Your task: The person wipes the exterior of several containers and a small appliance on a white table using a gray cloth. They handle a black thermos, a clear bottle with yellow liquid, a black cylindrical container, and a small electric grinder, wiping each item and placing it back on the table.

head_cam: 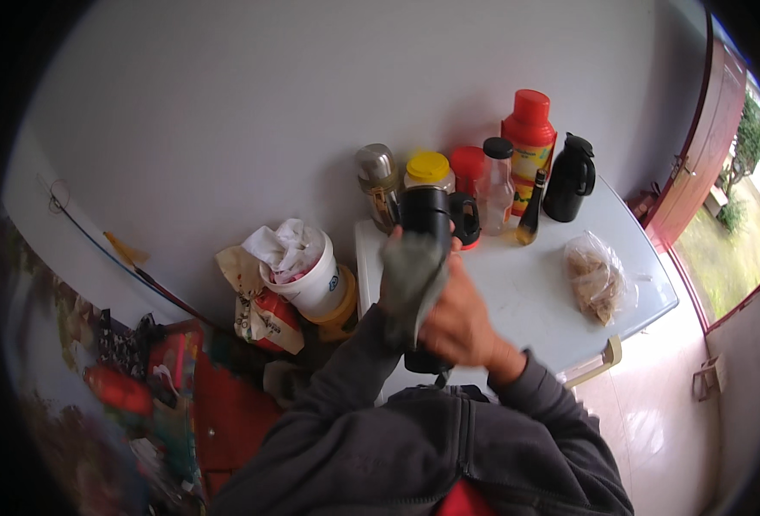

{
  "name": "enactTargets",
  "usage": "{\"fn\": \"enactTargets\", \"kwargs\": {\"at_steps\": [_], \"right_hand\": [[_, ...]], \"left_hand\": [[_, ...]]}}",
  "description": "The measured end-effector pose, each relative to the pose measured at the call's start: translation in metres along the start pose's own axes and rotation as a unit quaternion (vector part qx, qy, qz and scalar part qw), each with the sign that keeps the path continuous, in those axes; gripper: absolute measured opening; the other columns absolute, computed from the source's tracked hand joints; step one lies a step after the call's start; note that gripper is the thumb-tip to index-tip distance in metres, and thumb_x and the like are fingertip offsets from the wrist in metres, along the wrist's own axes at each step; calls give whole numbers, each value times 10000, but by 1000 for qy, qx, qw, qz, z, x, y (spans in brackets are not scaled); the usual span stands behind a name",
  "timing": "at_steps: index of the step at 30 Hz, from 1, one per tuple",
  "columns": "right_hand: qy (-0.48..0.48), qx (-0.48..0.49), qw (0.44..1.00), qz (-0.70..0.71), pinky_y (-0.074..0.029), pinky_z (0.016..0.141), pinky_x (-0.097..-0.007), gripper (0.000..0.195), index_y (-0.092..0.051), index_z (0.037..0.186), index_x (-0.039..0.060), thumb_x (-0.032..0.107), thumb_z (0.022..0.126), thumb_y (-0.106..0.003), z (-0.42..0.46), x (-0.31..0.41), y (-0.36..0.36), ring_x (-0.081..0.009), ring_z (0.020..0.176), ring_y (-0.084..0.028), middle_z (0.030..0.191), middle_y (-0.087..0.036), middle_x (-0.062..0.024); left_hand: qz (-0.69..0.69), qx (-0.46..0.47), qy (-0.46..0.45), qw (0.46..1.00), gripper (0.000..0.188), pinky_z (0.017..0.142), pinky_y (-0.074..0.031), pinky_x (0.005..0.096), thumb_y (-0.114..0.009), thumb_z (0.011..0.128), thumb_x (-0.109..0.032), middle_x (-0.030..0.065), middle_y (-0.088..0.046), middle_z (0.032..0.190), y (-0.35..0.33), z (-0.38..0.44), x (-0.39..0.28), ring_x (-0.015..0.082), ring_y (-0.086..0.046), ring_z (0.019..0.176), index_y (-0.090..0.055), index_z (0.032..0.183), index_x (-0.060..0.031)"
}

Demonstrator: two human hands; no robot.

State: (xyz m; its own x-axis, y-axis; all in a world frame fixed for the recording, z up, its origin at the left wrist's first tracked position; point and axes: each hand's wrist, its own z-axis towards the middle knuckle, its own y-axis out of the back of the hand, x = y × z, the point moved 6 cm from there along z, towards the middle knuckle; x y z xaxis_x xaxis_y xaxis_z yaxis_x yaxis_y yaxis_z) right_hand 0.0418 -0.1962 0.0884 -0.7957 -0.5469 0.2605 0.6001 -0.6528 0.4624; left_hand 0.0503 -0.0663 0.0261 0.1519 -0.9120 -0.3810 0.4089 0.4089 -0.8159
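A black vacuum flask point(424, 209) is held upright in front of my chest, its bottom end showing below my hands. My left hand point(390, 271) grips it from the left and is mostly hidden; fingertips show at the flask's right side. A grey-green cloth point(412, 277), blurred by motion, lies over the flask's near side. My right hand point(462, 317) is closed on the cloth and presses it against the lower half of the flask. Behind the flask stand a yellow-lidded clear jar point(429, 168) and a black handle with a red base point(466, 222).
Along the back of the white tabletop point(515, 290) stand a steel flask point(378, 177), a clear bottle point(498, 187), a small dark bottle point(531, 213), a red thermos point(530, 129) and a black jug point(569, 180). A plastic bag point(596, 277) lies right. A white bucket point(309, 277) stands left.
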Motion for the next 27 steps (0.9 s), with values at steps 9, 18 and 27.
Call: {"fn": "enactTargets", "kwargs": {"at_steps": [9, 18, 27], "right_hand": [[-263, -182, 932, 171, -525, 846, -349, 280, -643, 1180, -14, 178, 1042, -493, -11, -42, 51, -336, 948, -659, 1090, -639, -161], [-212, -423, 738, 481, -558, 869, -313, 348, -617, 1288, 15, 259, 1069, -501, 97, -91, 89, -189, 949, -678, 1113, -685, -89], [-272, -138, 947, 99, -294, 1207, -463, 394, -665, 1245, 44, 281, 933, -626, -46, -102, 8, -409, 1437, -434, 1421, -549, -206]], "left_hand": [[12, -242, -58, 968, 725, 987, -572, 369, -464, 1040, -589, 172, -634, 1327, 42, -30, 17, 247, -664, 1144, -512, 1427, 22], [-103, -226, 36, 968, 738, 1007, -567, 417, -651, 957, -579, 200, -662, 1130, 63, -34, 57, 296, -666, 1046, -549, 1320, 55], [-4, -214, -4, 977, 644, 997, -567, 423, -530, 1005, -632, 103, -586, 1377, 60, -18, 45, 232, -653, 1169, -523, 1429, -148]]}}
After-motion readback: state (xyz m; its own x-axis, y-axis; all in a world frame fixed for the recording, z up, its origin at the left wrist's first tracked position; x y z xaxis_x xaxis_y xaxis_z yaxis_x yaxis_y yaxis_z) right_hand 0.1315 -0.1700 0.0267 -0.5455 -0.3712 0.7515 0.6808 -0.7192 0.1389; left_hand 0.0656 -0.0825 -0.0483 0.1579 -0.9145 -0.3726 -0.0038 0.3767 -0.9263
